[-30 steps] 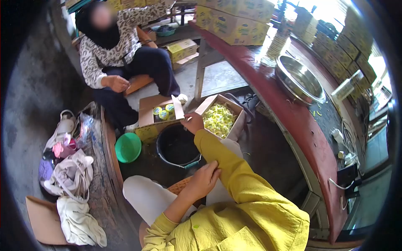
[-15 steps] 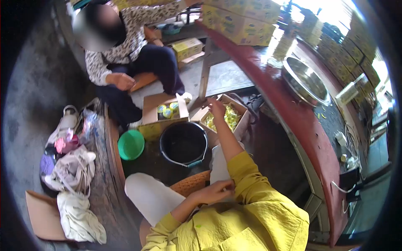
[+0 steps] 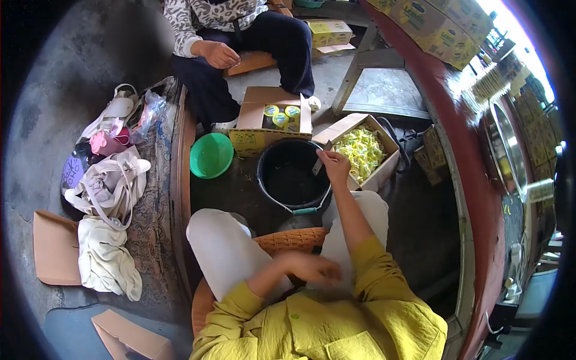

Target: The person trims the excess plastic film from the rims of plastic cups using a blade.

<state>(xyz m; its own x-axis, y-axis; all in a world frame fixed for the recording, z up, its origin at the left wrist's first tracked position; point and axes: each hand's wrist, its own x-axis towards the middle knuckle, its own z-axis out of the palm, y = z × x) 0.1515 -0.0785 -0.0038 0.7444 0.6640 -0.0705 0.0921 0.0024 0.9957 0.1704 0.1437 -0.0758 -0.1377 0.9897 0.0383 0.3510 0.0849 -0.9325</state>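
Note:
My right hand [image 3: 335, 165] pinches a small flat metal blade [image 3: 319, 161] over the right rim of a black bucket [image 3: 282, 203]. Blurred by motion, my left hand [image 3: 315, 268] is in front of my lap, and its fingers are smeared. Right of the bucket, an open carton [image 3: 387, 167] holds yellow-green strips [image 3: 360, 150]. Behind the bucket, another open carton [image 3: 243, 140] contains several cups with yellow-green lids [image 3: 292, 111]. A green bowl [image 3: 212, 156] is to the bucket's left.
A seated person's hand [image 3: 221, 55] is beyond the cartons. Bags [image 3: 111, 183] and a white cloth [image 3: 108, 258] lie at left. A red-edged table [image 3: 486, 240] runs along the right, with a steel basin [image 3: 504, 147] and stacked cartons [image 3: 441, 30].
The view has turned down and rightward. My right hand has moved from above the strips carton to the bucket's rim, and the blade now shows. My left hand has left my right forearm.

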